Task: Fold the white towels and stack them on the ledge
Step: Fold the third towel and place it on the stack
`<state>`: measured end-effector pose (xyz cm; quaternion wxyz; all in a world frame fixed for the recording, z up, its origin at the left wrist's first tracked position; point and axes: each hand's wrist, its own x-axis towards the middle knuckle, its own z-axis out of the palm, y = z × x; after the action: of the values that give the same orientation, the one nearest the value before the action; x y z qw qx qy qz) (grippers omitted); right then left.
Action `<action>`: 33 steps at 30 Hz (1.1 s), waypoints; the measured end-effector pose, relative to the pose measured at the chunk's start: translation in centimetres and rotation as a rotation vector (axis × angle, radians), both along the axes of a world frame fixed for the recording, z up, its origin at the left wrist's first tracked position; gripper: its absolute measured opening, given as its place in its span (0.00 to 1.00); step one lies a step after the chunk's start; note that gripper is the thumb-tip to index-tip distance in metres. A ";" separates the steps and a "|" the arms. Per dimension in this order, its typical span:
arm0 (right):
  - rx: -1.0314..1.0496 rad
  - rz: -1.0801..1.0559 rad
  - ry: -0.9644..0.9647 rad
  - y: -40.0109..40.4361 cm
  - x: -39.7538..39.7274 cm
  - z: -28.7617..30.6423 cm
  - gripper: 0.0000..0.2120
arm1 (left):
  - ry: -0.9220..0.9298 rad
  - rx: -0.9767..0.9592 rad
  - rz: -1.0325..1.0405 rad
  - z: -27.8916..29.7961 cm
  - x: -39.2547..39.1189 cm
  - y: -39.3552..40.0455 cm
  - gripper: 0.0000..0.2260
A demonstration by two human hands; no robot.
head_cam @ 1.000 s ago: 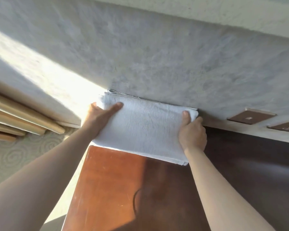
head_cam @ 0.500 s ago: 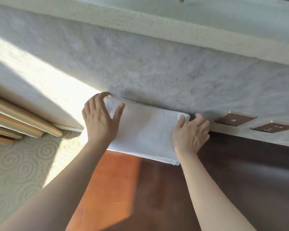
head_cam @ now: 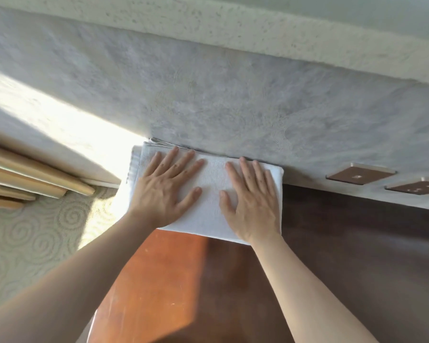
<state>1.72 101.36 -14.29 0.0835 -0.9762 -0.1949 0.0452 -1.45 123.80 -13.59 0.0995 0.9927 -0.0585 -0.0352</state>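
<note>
So right now you're pressing both palms flat on the folded white towel [head_cam: 209, 194], which is sitting at the centre of the frame on the wooden ledge [head_cam: 344, 243], back edge touching the textured wall [head_cam: 233, 107]. Neither hand is gripping anything: your left hand [head_cam: 166, 189] is lying spread on the left half and your right hand [head_cam: 252, 199] on the right half, fingers straight and pointing up-frame toward the wall.

The towel's long axis is running left to right along the wall, dipping a little toward the right of the frame, and your hands are sitting side by side along that same axis. It's directly under both palms, so neither hand is really nearer. Its left end is poking out past your left hand and seems to be hanging over the ledge's left edge, above the swirly carpet [head_cam: 35, 238]. I'm also seeing thin layered edges peeking out at the upper left corner by the wall, so it looks like it's lying on a stack, though I can't tell how many are under there.

My guess is you're just smoothing it down, and the next move is lifting straight off without dragging it sideways
</note>
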 end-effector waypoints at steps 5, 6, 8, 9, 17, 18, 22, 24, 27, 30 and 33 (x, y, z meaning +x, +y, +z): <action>-0.017 -0.059 -0.062 0.0 -0.5 -1.3 0.33 | -0.026 0.003 -0.012 -1.1 0.1 0.4 0.30; -0.010 -0.057 -0.059 0.0 -0.4 -1.6 0.33 | -0.025 0.005 -0.015 -1.3 0.3 0.5 0.30; 0.006 -0.054 -0.055 -0.1 -0.3 -1.8 0.34 | -0.017 0.014 -0.023 -1.5 0.4 0.6 0.30; 0.013 -0.051 -0.053 -0.2 -0.3 -1.9 0.33 | -0.017 0.013 -0.027 -1.5 0.5 0.6 0.30; 0.038 0.019 0.001 -0.8 0.2 -1.8 0.33 | 0.036 0.026 -0.042 -1.6 0.8 0.8 0.31; 0.030 0.016 0.034 -0.8 0.4 -1.3 0.33 | 0.058 0.029 -0.031 -1.3 0.9 0.7 0.32; 0.035 0.026 0.239 -0.4 0.5 1.6 0.33 | 0.182 0.035 -0.006 0.9 0.3 -0.1 0.31; 0.053 0.037 0.223 -1.1 -0.9 3.7 0.32 | 0.186 0.023 -0.034 2.7 -1.0 -0.9 0.32; 0.118 -0.038 0.177 -3.2 -2.9 6.9 0.31 | 0.125 -0.030 -0.101 5.8 -2.0 -3.0 0.31; 0.167 -0.165 0.179 -6.7 -4.7 9.3 0.30 | 0.100 -0.071 -0.138 8.8 -2.2 -6.6 0.31; 0.112 -0.190 0.142 -11.7 -6.1 12.1 0.30 | 0.051 -0.097 -0.198 11.9 -1.5 -11.1 0.29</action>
<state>-4.39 89.61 -2.16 0.1556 -0.9784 -0.0972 0.0951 -2.96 112.71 -1.65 0.1449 0.9748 -0.1554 -0.0672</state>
